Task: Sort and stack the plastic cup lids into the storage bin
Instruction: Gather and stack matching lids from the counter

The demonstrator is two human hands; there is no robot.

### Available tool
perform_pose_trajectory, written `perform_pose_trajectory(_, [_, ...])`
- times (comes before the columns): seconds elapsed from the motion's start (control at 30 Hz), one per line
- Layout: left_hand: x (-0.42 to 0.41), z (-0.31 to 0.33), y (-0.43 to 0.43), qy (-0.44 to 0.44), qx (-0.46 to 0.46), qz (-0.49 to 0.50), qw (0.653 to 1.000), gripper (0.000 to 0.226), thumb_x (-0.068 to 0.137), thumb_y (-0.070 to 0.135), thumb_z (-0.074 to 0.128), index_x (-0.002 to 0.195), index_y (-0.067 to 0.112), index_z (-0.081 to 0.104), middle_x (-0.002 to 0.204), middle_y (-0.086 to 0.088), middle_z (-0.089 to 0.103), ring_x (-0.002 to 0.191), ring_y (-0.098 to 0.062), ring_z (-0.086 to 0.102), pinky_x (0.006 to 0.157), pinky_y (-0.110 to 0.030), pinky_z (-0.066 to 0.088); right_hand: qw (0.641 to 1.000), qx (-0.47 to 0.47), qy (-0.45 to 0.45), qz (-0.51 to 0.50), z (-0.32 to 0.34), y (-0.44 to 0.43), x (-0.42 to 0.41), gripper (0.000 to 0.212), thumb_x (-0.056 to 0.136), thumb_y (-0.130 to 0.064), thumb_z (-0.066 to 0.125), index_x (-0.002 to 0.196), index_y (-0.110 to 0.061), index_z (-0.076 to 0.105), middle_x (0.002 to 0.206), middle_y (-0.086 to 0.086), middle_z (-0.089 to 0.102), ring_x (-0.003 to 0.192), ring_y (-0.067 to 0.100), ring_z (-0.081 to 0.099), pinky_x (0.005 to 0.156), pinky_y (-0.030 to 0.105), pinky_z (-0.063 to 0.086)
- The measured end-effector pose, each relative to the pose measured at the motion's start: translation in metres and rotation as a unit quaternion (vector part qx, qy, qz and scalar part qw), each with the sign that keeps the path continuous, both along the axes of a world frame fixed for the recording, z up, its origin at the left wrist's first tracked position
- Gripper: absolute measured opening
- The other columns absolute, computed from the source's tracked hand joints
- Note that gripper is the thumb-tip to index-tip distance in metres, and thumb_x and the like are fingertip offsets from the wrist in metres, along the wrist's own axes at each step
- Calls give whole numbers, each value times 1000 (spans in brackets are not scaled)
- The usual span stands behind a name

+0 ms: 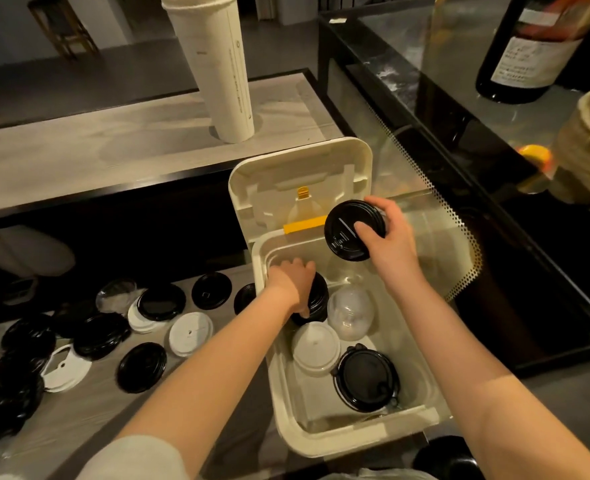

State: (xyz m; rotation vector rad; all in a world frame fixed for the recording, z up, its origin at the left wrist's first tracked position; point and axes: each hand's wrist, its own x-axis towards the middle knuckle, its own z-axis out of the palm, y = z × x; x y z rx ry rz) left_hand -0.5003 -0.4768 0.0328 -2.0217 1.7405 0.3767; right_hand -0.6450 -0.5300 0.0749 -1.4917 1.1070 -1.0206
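The cream storage bin [421, 415] stands open, its hinged cover [269, 174] raised at the far end. My left hand [291, 284] reaches inside and grips a stack of black lids [317, 299] in the far left corner. My right hand [388, 237] holds a short stack of black lids [347, 233] tilted above the far end of the bin. Inside the bin also lie clear dome lids [350, 311], a white lid stack [316, 346] and black lids [368, 381] at the near end.
Loose black lids [101, 336], white lids [190, 334] and a clear lid [115, 294] are scattered on the counter left of the bin. A tall sleeve of white cups [217, 71] stands on the ledge behind. A dark bottle [525, 53] stands on the glass case at right.
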Motion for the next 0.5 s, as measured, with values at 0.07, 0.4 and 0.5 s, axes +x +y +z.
perform_pose_trajectory(0.07, [0, -1, -2, 6, -9, -3, 1000, 88, 69, 49, 76, 137, 14, 30, 133, -12, 42, 121, -33, 44, 90, -41, 44, 1000, 8, -3, -4, -1, 0, 0, 39, 86, -13, 61, 114, -38, 53, 117, -3, 61, 111, 17, 58, 92, 44, 52])
perform_pose_trajectory(0.4, [8, 24, 13, 48, -71, 44, 995, 87, 71, 53, 73, 135, 6, 36, 130, -12, 46, 119, -30, 44, 93, -38, 43, 999, 31, 16, 11, -5, 1, 7, 33, 84, -12, 64, 98, -39, 51, 107, 0, 62, 99, 19, 62, 87, 41, 53])
perform_pose_trajectory(0.5, [29, 39, 39, 66, -241, 47, 967, 45, 86, 41, 60, 118, 10, 54, 117, -6, 54, 111, -24, 49, 89, -37, 45, 996, 53, 66, 41, -15, -1, 20, 32, 81, -8, 67, 104, -25, 54, 109, 4, 61, 100, 22, 60, 89, 39, 51])
